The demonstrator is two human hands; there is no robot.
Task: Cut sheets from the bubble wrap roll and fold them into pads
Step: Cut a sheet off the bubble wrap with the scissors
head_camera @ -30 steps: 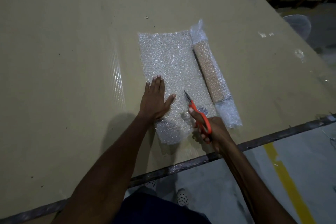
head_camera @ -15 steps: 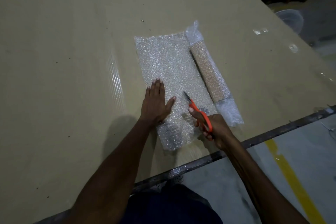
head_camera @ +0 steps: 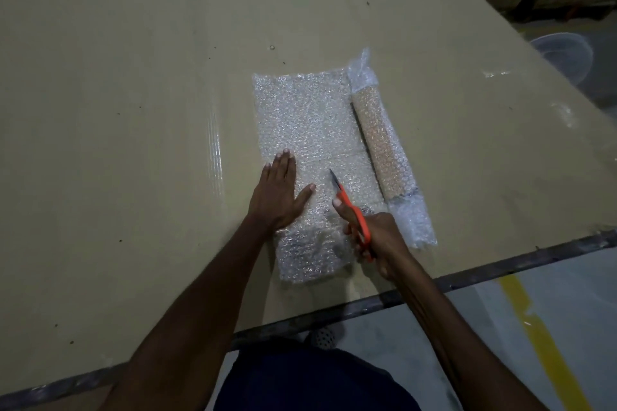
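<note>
1. The left hand (head_camera: 275, 197) lay flat, palm down, fingers together and thumb spread, pressing the left part of the sheet (head_camera: 310, 143); it gripped nothing.
2. The right hand (head_camera: 375, 238) was clenched round the orange handles of the scissors (head_camera: 350, 207), the blades pointing away from the person over the sheet; whether the blades were parted could not be told.
3. Both forearms reached in from the near edge of the surface (head_camera: 100, 110), the right one crossing that edge's dark metal rim.
4. The sheet lay unrolled near the near edge, its right side joined to the roll (head_camera: 384, 147), which lay just beside it on the right.
5. Loose wrap stuck out past both ends of the roll.
6. Beyond the near edge, the floor carried a yellow line (head_camera: 541, 340).
</note>
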